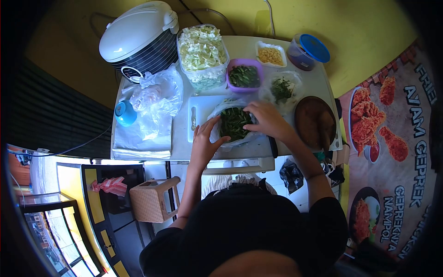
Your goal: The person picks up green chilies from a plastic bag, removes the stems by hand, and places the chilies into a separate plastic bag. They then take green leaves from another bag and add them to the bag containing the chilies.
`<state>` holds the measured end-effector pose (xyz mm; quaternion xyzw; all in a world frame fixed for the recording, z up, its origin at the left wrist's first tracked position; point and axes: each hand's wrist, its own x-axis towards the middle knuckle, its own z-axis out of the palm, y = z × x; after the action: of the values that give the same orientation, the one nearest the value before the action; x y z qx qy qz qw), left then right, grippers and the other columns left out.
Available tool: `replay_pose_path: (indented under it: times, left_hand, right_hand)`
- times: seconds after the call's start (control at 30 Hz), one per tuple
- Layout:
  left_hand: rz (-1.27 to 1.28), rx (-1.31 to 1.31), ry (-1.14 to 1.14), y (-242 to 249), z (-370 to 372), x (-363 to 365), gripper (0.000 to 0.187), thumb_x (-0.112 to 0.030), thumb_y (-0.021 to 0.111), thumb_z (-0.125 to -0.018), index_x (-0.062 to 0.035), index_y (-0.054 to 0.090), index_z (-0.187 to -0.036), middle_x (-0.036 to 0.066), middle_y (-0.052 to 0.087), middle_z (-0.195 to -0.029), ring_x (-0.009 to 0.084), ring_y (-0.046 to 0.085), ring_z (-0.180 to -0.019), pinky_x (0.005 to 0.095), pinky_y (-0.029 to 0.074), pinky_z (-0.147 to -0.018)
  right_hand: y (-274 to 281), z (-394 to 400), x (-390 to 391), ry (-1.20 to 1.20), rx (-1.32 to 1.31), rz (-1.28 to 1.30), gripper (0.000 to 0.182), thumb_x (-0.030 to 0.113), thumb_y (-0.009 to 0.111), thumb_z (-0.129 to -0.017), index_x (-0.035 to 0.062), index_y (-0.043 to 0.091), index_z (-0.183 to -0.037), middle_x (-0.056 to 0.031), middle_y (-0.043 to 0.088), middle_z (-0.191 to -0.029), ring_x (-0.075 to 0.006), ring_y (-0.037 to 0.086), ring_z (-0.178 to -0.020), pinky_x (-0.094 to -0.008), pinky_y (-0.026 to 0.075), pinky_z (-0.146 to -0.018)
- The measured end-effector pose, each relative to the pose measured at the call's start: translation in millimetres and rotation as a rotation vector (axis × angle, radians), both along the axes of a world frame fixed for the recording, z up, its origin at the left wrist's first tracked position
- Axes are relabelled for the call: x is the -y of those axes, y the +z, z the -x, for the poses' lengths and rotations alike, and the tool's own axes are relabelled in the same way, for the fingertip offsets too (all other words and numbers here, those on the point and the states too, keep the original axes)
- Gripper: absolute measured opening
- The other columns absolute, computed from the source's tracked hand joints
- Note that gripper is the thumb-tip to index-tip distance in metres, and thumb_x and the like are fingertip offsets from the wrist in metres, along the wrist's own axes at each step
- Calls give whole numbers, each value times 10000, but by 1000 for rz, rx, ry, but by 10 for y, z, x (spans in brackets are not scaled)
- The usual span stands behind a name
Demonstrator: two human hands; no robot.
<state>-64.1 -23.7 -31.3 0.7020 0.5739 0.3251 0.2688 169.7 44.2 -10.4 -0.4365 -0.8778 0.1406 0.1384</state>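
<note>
A clear plastic bag (216, 134) lies spread on a white cutting board (195, 104), with dark green cut leaves (235, 123) in its mouth. My left hand (206, 141) rests along the bag's left side, fingers stretched and thumb apart, touching the plastic. On the right side, my right hand (266, 121) reaches over the bag's rim, its thumb and fingers spread around the leaves. Neither hand is visibly closed around anything. Just behind is a purple tub (245, 63) of green leaves; a second plastic bag (282, 87) with herbs sits at the back right.
A rice cooker (138, 34) and a tall container of chopped cabbage (202, 51) stand at the back left. A blue cup (125, 113) lies by plastic bags. To the right are a stone mortar (315, 121), a blue-lidded tub (308, 50) and a small yellow-filled tray (271, 54).
</note>
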Motion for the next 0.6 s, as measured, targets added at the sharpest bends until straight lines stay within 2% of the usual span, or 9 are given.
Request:
replay_pose_path:
  times: [0.1, 0.17, 0.23, 0.3, 0.37, 0.4, 0.47, 0.6]
  left_hand:
    - [3, 2, -22, -35, 11, -2, 725, -304, 792, -684, -103, 496, -1315, 94, 535, -1317, 284, 465, -1254, 518, 215, -1096]
    - [-2, -17, -32, 11, -2, 11, 735, -273, 805, -671, -98, 497, -1315, 101, 524, -1331, 280, 468, -1254, 504, 233, -1084]
    - [-11, -37, -43, 20, -4, -2, 747, -243, 819, -658, -94, 497, -1315, 107, 513, -1346, 276, 471, -1254, 490, 251, -1072]
    - [2, 4, -71, -6, 14, -24, 771, -310, 809, -656, -109, 486, -1327, 88, 488, -1369, 277, 432, -1285, 548, 184, -1098]
    - [8, -8, -63, 1, -11, -27, 765, -308, 809, -657, -113, 490, -1324, 90, 482, -1374, 280, 426, -1290, 547, 182, -1100]
    - [16, -25, -55, 4, -21, -23, 759, -307, 809, -658, -116, 493, -1322, 91, 477, -1379, 283, 420, -1294, 545, 179, -1101]
    - [-6, -15, -42, 1, -48, -14, 744, -305, 808, -661, -128, 502, -1316, 90, 475, -1380, 285, 423, -1291, 550, 174, -1101]
    - [-54, -39, -19, 73, -42, 21, 687, -292, 802, -676, -163, 529, -1293, 85, 480, -1372, 282, 440, -1273, 567, 160, -1099]
  right_hand:
    - [-21, 27, -67, 76, -74, 62, 475, 323, 721, -732, 7, 593, -1064, -112, 557, -1050, -293, 524, -1031, -397, 408, -877]
    - [-50, 28, -90, 81, -188, 163, 427, 262, 743, -737, 7, 603, -1050, -132, 564, -1010, -293, 553, -967, -363, 429, -846]
    - [-119, 21, -111, 81, -231, 153, 370, 240, 732, -756, 9, 616, -1021, -126, 570, -965, -279, 565, -915, -349, 439, -804]
    - [-124, 14, -123, 83, -273, 143, 314, 218, 722, -776, 10, 629, -993, -121, 576, -919, -264, 577, -863, -335, 450, -761]
    - [-92, 11, -130, 8, -368, 230, 218, 189, 701, -809, 11, 663, -929, -91, 598, -848, -203, 571, -731, -304, 446, -660]
    - [-67, -2, -136, 10, -365, 231, 218, 189, 701, -809, 11, 663, -929, -91, 598, -848, -203, 571, -731, -304, 446, -660]
    - [3, -33, -139, -4, -538, 241, 187, 173, 695, -821, 7, 684, -906, -63, 610, -783, -138, 533, -653, -276, 421, -596]
    - [218, -51, -103, -46, -614, 159, 181, 167, 693, -828, 17, 690, -930, -50, 633, -791, -93, 507, -642, -247, 408, -594]
